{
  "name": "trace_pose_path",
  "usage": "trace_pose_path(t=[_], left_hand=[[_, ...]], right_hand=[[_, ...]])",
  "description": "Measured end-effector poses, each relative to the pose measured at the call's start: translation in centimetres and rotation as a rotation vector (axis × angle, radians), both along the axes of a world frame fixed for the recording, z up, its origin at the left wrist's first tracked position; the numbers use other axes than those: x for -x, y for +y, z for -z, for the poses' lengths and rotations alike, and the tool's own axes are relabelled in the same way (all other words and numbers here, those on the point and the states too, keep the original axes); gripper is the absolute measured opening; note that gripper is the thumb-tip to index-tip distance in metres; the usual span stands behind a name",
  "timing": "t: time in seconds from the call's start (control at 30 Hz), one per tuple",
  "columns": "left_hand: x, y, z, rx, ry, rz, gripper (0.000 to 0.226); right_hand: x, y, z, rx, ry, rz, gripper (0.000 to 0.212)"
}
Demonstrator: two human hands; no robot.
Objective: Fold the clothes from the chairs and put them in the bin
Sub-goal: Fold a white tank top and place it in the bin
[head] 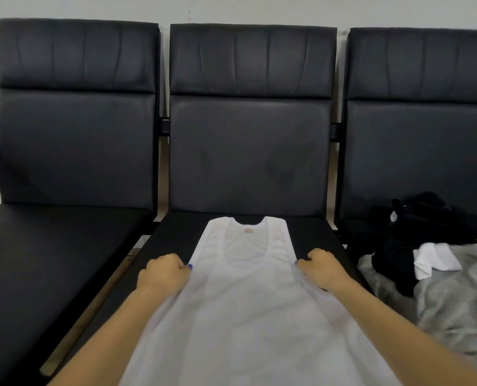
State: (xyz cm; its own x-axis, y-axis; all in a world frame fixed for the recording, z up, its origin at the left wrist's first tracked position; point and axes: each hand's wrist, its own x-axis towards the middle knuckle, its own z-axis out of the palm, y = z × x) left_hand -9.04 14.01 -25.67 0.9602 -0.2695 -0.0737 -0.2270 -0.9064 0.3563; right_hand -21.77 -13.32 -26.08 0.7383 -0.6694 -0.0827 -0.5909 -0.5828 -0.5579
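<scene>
**Vest flat on middle chair, both hands gripping**

I see the left hand point(162, 272) and right hand point(321, 267) each pinching a side edge of the white vest point(242, 296), spread neck-up on the middle chair point(249, 162). Clothes pile point(437, 263) sits on the right chair point(421, 151); left chair point(73, 140) alongside.

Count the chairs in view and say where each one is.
3. The left chair, the middle chair under the white tank top, and the right chair, cut off by the frame edge; more may lie beyond.
</scene>
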Motion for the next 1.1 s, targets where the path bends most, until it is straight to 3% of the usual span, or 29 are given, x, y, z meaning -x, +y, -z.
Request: trace_pose_path(t=[0.2,0.47,0.57,0.7,0.8,0.87,0.93,1.0,1.1], left_hand=[[-3.5,-4.8,0.3,0.165,0.291,-0.09,0.036],[-6.7,-6.9,-1.0,0.324,0.423,-0.06,0.031],[-7.2,-7.3,-1.0,0.293,0.344,-0.076,0.051],[-7.4,-7.5,-0.5,0.172,0.295,-0.031,0.035],[-7.6,-7.7,-0.6,0.156,0.293,-0.003,0.03],[-7.8,-7.8,-0.9,0.304,0.374,-0.031,0.04],[-8.4,-7.7,-0.9,0.586,0.496,-0.089,0.045],[-8.4,-7.6,-1.2,0.871,0.696,-0.136,0.039],[-7.9,-7.7,-1.3,1.038,0.889,-0.127,0.022]], right_hand=[[-5.4,-0.8,-0.5,-0.205,0.014,0.123,0.028],[-8.1,-2.5,-1.7,-0.362,-0.022,0.114,0.017],[-8.2,-3.0,-2.2,-0.438,-0.023,0.093,0.02],[-8.8,-3.4,-2.3,-0.475,-0.001,0.062,0.022],[-9.4,-3.6,-2.3,-0.614,-0.168,0.111,0.019],[-9.6,-3.8,-2.3,-0.755,-0.284,0.14,0.034],[-9.3,-3.8,-2.4,-0.917,-0.327,0.118,0.026],[-9.1,-3.9,-2.6,-1.077,-0.357,0.096,0.016],[-9.3,-3.9,-2.5,-1.169,-0.401,0.064,0.021]])
